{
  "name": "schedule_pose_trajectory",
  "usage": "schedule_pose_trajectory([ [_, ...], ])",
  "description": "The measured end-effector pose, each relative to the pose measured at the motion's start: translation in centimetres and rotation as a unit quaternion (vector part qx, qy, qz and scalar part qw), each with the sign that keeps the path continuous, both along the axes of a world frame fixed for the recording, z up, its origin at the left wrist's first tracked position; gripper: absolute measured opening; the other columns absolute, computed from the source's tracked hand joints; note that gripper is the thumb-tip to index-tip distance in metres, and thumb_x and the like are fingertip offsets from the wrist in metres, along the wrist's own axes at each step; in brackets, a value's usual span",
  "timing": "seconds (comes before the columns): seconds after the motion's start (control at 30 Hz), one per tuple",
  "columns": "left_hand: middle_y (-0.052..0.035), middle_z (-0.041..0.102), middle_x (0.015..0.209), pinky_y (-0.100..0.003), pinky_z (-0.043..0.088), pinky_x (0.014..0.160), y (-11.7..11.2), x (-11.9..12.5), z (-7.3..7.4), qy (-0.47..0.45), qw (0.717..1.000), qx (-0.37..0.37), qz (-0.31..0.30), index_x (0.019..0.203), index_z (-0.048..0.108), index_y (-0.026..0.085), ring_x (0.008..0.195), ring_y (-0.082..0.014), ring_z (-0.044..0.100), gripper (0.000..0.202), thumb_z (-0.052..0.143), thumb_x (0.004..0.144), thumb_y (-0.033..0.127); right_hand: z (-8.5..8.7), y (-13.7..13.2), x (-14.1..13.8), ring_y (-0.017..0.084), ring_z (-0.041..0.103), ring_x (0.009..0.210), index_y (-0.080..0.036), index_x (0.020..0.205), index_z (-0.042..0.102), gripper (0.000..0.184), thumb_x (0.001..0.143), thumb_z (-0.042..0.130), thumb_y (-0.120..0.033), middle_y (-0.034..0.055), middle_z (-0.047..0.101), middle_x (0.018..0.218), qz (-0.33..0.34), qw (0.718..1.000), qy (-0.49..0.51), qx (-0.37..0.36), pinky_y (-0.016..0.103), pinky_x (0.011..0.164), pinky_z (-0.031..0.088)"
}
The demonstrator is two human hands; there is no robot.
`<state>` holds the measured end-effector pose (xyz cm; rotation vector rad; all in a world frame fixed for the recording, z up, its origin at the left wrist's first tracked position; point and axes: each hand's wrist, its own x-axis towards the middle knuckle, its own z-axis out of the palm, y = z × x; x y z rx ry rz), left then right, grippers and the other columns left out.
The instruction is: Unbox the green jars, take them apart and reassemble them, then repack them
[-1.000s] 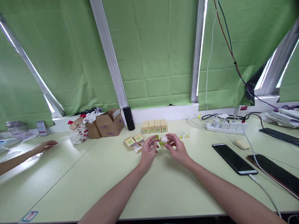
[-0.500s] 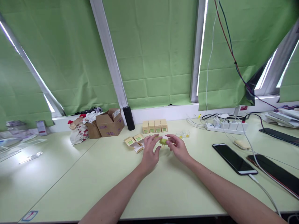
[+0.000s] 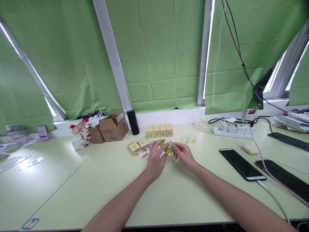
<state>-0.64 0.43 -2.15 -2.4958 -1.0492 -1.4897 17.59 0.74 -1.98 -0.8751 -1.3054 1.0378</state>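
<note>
My left hand (image 3: 154, 158) and my right hand (image 3: 184, 154) meet over the pale green table (image 3: 120, 190), both pinching a small green case (image 3: 168, 149) with a loop on its front. A second green piece (image 3: 161, 144) lies just behind my left fingers. Two opened small cream boxes (image 3: 139, 146) lie to the left of my left hand. A row of several shut cream boxes with green labels (image 3: 159, 131) stands behind the hands.
Behind on the left stand a cardboard box (image 3: 113, 127), a black cylinder (image 3: 133, 122) and a printed bag (image 3: 82, 133). Small clear pieces (image 3: 189, 139) lie to the right. A power strip (image 3: 231, 130), cables and two phones (image 3: 242, 164) fill the right side.
The green case has been turned so that its looped front faces me, and its white inside no longer shows. Another person's arm at the far left has gone from view.
</note>
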Motion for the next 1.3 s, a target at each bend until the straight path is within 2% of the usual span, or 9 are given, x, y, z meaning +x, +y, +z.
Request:
schedule_pose_trajectory([
  [0.17,-0.0095,0.063,0.136,-0.054,0.045,0.108,0.1,0.1,0.1,-0.012,1.000,-0.002,0.003,0.134,0.064,0.029,0.128,-0.0302,0.047,0.043,0.064,0.094,0.013,-0.3,0.2,0.2,0.014,0.051,0.055,-0.018,0.079,0.072,0.059,0.080,0.069,-0.077,0.0003,0.058,0.063,0.007,1.000,-0.009,0.001,0.027,0.051,0.043],
  [0.37,-0.0092,0.067,0.128,-0.051,0.046,0.108,0.1,0.4,0.3,-0.059,0.997,-0.050,0.011,0.129,0.068,0.027,0.126,-0.0298,0.050,0.038,0.072,0.091,0.024,-0.9,0.9,0.5,0.016,0.054,0.059,-0.018,0.075,0.071,0.062,0.083,0.062,-0.078,0.0062,0.069,0.070,0.012,1.000,-0.021,0.005,0.027,0.050,0.042],
  [0.47,-0.0085,0.068,0.123,-0.049,0.046,0.108,0.2,0.5,0.3,-0.104,0.990,-0.092,0.019,0.126,0.071,0.028,0.123,-0.0290,0.052,0.038,0.075,0.089,0.027,-1.1,1.4,0.9,0.018,0.058,0.062,-0.017,0.086,0.075,0.058,0.086,0.061,-0.073,0.0084,0.074,0.073,-0.017,0.999,-0.037,0.017,0.027,0.051,0.044],
  [0.57,-0.0078,0.069,0.119,-0.047,0.047,0.106,0.6,0.5,0.3,-0.155,0.979,-0.133,0.019,0.122,0.074,0.028,0.121,-0.0282,0.054,0.037,0.078,0.085,0.029,-1.2,2.3,2.0,0.020,0.061,0.067,-0.017,0.092,0.076,0.048,0.087,0.063,-0.062,0.0075,0.074,0.073,-0.090,0.992,-0.074,0.037,0.030,0.059,0.048],
  [0.73,-0.0103,0.072,0.114,-0.038,0.054,0.091,1.6,0.3,0.3,-0.265,0.936,-0.234,-0.004,0.107,0.080,0.023,0.108,-0.0268,0.064,0.034,0.084,0.079,0.041,-1.5,4.4,5.4,0.024,0.063,0.077,-0.018,0.099,0.074,0.034,0.089,0.058,-0.047,0.0087,0.074,0.085,-0.254,0.954,-0.143,0.061,0.038,0.074,0.049],
  [0.8,-0.0114,0.074,0.113,-0.037,0.055,0.089,1.8,0.3,0.3,-0.296,0.912,-0.283,-0.019,0.102,0.081,0.019,0.104,-0.0265,0.067,0.038,0.084,0.077,0.048,-1.8,5.2,7.0,0.026,0.061,0.081,-0.019,0.104,0.073,0.031,0.089,0.055,-0.040,0.0090,0.071,0.089,-0.324,0.923,-0.199,0.057,0.039,0.077,0.048],
  [0.9,-0.0106,0.077,0.110,-0.036,0.054,0.088,1.9,0.1,0.3,-0.320,0.882,-0.345,-0.030,0.104,0.081,0.017,0.096,-0.0253,0.069,0.049,0.083,0.076,0.057,-2.4,6.2,9.2,0.031,0.057,0.103,-0.020,0.113,0.072,0.034,0.090,0.049,-0.029,0.0127,0.069,0.104,-0.389,0.867,-0.305,0.056,0.042,0.088,0.045],
  [1.07,-0.0098,0.078,0.106,-0.037,0.054,0.088,2.2,0.0,0.0,-0.346,0.853,-0.389,-0.042,0.102,0.082,0.018,0.089,-0.0238,0.068,0.058,0.077,0.077,0.069,-4.1,7.6,11.3,0.037,0.050,0.121,-0.021,0.134,0.068,0.047,0.090,0.053,-0.019,0.0181,0.062,0.127,-0.396,0.816,-0.420,-0.008,0.046,0.099,0.041],
  [1.3,-0.0119,0.077,0.108,-0.042,0.052,0.095,2.2,0.0,-0.2,-0.345,0.831,-0.432,-0.056,0.099,0.083,0.017,0.096,-0.0250,0.066,0.068,0.069,0.077,0.080,-5.2,8.2,12.3,0.040,0.049,0.126,-0.023,0.132,0.070,0.044,0.091,0.055,-0.018,0.0185,0.063,0.133,-0.369,0.816,-0.442,-0.053,0.049,0.097,0.043],
])
